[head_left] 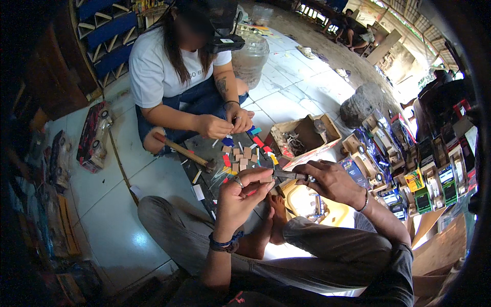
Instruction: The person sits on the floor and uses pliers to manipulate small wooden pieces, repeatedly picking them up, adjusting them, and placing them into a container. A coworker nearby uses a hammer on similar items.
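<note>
My left hand (240, 199) pinches a small brown wooden block (266, 179) between thumb and fingertips, above my crossed legs. From the right, my right hand (332, 181) closes around a narrow metal tool (287, 174), whose tip meets the block or lies just beside it. Its exact kind is hard to make out. Beyond my left hand, several similar wooden blocks (243, 161) lie on a dark board among small red, yellow, blue and white pieces.
A person (179, 77) sits opposite, fingers together over the board. A hammer (186, 152) lies at the board's left. Right of it stand an open box (286, 158) and a yellow tub (340, 217). Toy trucks (376, 176) crowd the right; another wrapped truck (94, 135) stands left.
</note>
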Motion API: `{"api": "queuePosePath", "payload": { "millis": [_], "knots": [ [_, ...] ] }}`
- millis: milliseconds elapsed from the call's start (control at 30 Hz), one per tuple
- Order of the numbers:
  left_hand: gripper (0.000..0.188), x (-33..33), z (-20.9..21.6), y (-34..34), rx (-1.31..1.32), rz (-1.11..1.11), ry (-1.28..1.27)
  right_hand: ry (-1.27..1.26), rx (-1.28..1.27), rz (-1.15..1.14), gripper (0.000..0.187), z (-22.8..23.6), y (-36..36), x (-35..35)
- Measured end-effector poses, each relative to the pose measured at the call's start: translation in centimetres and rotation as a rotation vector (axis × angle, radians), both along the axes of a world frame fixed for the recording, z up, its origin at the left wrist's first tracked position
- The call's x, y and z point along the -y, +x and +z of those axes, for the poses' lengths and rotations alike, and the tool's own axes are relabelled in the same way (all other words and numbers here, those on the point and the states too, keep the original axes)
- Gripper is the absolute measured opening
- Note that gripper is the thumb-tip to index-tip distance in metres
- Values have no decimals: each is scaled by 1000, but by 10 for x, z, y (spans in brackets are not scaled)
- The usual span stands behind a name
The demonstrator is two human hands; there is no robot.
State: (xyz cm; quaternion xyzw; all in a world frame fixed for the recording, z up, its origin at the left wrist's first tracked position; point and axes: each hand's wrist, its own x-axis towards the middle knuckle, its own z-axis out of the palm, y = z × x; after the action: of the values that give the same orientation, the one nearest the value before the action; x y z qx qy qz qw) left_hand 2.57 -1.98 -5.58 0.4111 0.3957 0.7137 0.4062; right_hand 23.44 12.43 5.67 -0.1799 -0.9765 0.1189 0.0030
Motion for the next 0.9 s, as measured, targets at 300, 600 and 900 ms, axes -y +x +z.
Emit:
{"api": "queuePosePath", "payload": {
  "millis": [300,600,900],
  "knots": [
    [29,2,3,2,-141,-1,-27,85,-44,-15,37,3,2,-5],
    [31,0,6,0,-506,180,58,149,-7,-42,34,1,1,-5],
    [29,-4,6,10,-52,56,-76,80,-46,-118,32,-6,-2,2]
  ]
}}
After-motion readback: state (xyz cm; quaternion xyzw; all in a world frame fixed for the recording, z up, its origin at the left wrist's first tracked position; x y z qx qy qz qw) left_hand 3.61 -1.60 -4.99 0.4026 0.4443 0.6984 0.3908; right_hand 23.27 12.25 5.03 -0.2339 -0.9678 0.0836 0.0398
